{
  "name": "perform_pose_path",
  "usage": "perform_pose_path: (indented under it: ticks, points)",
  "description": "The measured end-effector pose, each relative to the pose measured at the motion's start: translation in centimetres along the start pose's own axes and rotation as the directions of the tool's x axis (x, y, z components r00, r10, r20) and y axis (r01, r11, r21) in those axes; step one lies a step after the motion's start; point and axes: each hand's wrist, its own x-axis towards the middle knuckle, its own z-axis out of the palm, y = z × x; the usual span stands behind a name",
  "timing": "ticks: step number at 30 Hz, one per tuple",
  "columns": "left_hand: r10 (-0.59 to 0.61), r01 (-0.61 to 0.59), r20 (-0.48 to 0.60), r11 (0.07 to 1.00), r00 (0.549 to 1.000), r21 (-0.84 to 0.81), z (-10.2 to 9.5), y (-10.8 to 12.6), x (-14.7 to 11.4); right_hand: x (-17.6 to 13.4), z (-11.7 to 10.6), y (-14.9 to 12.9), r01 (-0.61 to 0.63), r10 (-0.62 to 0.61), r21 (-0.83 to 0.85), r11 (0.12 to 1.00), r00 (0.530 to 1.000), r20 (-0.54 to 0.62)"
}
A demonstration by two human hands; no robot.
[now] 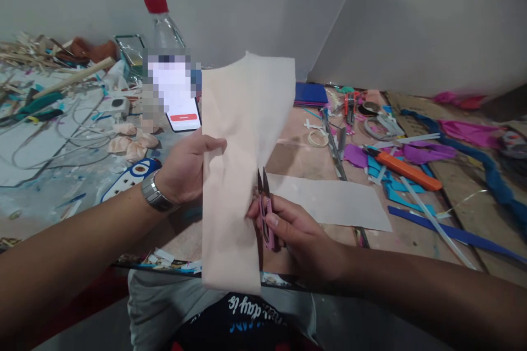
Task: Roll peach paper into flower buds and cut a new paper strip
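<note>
A long piece of pale peach fabric (228, 203) hangs upright in front of me, its lower end over the table's front edge. My left hand (183, 167) grips its left side, thumb on the near face, the other fingers hidden behind. In my right hand (300, 227) is a pair of small pink-handled thread snips (267, 216), tips pointing up. The two blades stand slightly apart at the fabric's right edge. Above them the whitish part of the cloth (275, 93) splays off to the right. A pale flat strip (341, 203) lies on the table behind my right hand.
A phone (179, 98) with a lit screen leans by a red-capped bottle (156, 5). An orange cutter knife (407, 169), a metal ruler (334, 145) and coloured scraps lie right. Left are green-handled pliers (41, 104), cables and a power strip (123, 181).
</note>
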Motion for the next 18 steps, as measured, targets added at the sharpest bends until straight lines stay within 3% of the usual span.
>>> perform_pose_path:
  ticks: [4,18]
  points:
    - [0.065,-0.065,-0.002,0.998,0.998,0.015,-0.24,-0.31,0.21,0.35,0.13,-0.34,0.010,-0.014,-0.048,0.999,0.997,-0.081]
    - [0.217,-0.210,-0.085,0.974,0.972,0.087,0.10,-0.53,0.12,0.66,0.14,-0.04,0.037,-0.049,-0.073,0.997,0.984,-0.169]
